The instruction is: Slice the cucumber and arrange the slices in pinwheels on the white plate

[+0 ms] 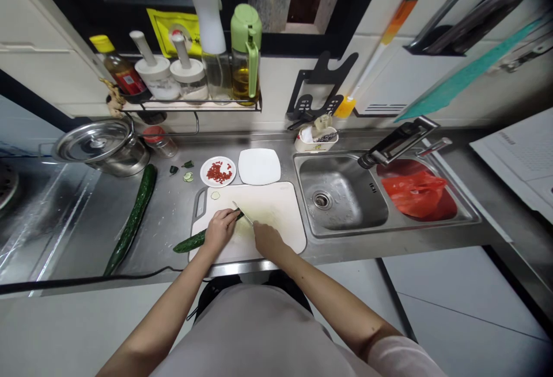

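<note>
A white cutting board [276,207] lies on the steel counter in front of me. My left hand [220,228] is closed over a dark green cucumber [189,242] that lies across the board's left edge. My right hand [268,239] grips a knife [240,211] by the handle, the blade angled toward the cucumber's end beside my left fingers. One cucumber slice [215,195] rests at the board's far left corner.
A second whole cucumber [132,219] lies on the counter to the left. Behind the board stand a small plate of chopped red chilli [218,171] and a bare white plate [259,166]. A lidded pot [101,145] sits far left. The sink [343,195] and a red basin [417,193] are right.
</note>
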The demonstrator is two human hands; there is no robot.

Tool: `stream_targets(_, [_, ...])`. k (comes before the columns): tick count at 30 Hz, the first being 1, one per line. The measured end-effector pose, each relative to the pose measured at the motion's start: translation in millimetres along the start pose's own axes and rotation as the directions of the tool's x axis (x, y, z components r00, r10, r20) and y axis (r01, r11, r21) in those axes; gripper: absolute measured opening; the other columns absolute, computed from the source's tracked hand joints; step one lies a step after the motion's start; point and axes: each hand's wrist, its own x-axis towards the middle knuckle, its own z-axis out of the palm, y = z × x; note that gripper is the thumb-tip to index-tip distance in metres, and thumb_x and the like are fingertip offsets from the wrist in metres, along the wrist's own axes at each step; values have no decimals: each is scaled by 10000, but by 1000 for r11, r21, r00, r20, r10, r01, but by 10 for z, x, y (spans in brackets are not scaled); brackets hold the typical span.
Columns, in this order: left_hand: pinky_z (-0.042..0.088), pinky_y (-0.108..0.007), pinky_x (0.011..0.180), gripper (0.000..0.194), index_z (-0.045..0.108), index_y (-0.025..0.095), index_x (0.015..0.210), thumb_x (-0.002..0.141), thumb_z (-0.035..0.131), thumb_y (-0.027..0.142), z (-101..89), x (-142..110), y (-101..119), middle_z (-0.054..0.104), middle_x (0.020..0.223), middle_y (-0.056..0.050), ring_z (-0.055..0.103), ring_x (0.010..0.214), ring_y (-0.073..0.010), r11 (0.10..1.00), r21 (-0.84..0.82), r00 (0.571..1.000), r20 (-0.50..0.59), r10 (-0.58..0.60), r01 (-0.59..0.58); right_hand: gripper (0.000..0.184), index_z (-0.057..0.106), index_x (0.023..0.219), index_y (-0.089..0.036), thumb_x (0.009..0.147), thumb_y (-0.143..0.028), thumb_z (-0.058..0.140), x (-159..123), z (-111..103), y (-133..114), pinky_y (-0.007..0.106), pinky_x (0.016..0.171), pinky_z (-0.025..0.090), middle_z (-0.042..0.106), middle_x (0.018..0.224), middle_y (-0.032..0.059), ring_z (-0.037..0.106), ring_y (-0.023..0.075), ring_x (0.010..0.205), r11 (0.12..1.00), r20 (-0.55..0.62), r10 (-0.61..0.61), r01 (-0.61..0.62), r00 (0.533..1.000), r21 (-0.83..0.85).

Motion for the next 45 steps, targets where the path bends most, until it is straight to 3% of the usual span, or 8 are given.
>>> stream_targets(8, [487,-356,882,286,679,266,1125,919,481,259,8,-8,1,668,1069,-67,590,976,-198,1000,17,1000,2,8,-8,300,507,1133,-117,897,-30,343,140,54,-68,307,806,497,665,1010,151,653,215,972,999,-73,-42,41,996,-14])
stream_targets(22, [476,-334,867,287,678,255,1117,930,461,265,3,4,-5,669,1059,-59,586,959,-194,1000,17,1000,9,-1,0,321,498,1155,-116,874,-19,377,-88,69,6,327,792,496,672,992,168,654,244,1001,999,40,38,-37,998,-32])
stream_targets(45, [488,-345,849,277,683,241,1101,926,469,250,27,2,-17,670,1031,-61,583,932,-192,999,16,999,-27,42,-41,296,505,1126,-114,882,-17,367,37,91,-57,323,797,497,665,1007,156,651,239,993,998,-12,25,-25,1000,-53])
